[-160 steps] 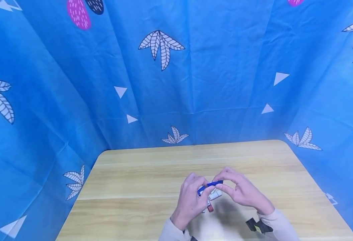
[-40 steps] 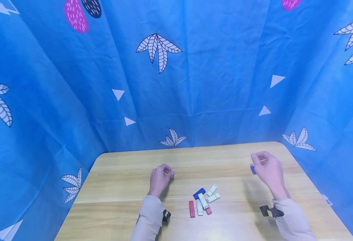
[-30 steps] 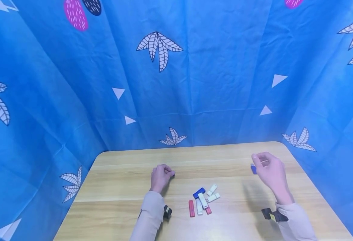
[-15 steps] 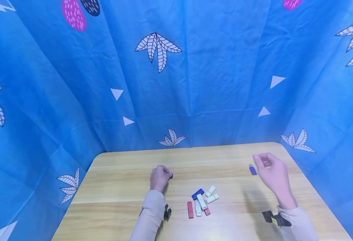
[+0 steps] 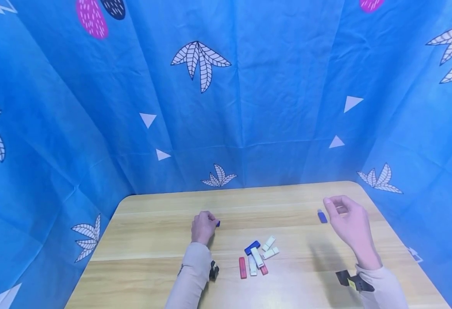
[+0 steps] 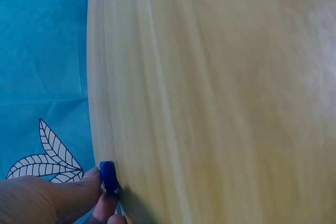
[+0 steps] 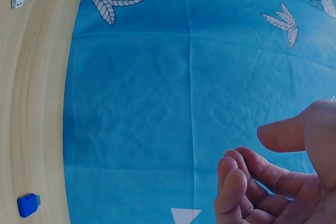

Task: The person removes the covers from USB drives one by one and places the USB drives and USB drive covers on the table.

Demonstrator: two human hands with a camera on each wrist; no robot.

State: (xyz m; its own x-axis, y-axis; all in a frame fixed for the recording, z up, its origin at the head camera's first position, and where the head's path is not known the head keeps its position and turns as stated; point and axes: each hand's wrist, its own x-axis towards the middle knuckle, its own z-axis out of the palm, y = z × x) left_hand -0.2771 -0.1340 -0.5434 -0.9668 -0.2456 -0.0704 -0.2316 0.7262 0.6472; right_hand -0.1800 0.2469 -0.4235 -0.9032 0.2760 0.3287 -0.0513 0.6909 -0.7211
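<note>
Blue curtain [image 5: 287, 107] encloses a wooden table [image 5: 141, 240]. Right hand [image 5: 351, 224]: raised, loosely curled, holding nothing. Left hand [image 5: 202, 227]: pinched, well apart from the stick. Blue USB stick [image 5: 322, 217]: flat on the table, below and left of the nearer right hand; long axis runs away from the person, far end slanting left. Blue piece [image 6: 108, 176]: gripped by the left hand.

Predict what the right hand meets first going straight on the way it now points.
Probably the blue curtain, past the far edge of the table. The right hand looks raised; the lone blue USB stick seems below and left of its line, though depth is unclear.
</note>
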